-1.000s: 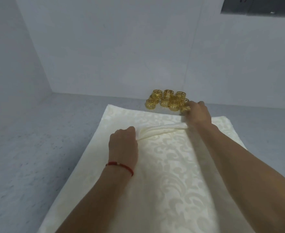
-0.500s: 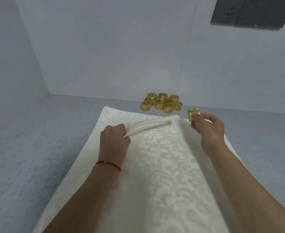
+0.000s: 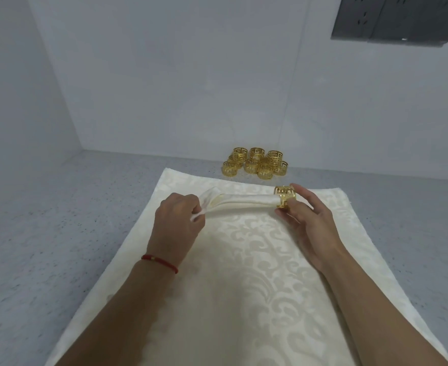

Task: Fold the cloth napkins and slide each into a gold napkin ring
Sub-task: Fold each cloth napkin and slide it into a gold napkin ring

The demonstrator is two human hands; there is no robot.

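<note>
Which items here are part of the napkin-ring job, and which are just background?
In the job: rolled napkin, gold ring at its end, left hand, right hand, spare rings, patterned cloth.
Background: grey counter, wall sockets, red bracelet.

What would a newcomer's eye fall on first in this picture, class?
First, the shiny gold cut-out napkin ring pinched in the right hand, at the end of the rolled cream damask napkin, whose other end the left hand grips. Next, the cluster of gold rings by the wall.
</note>
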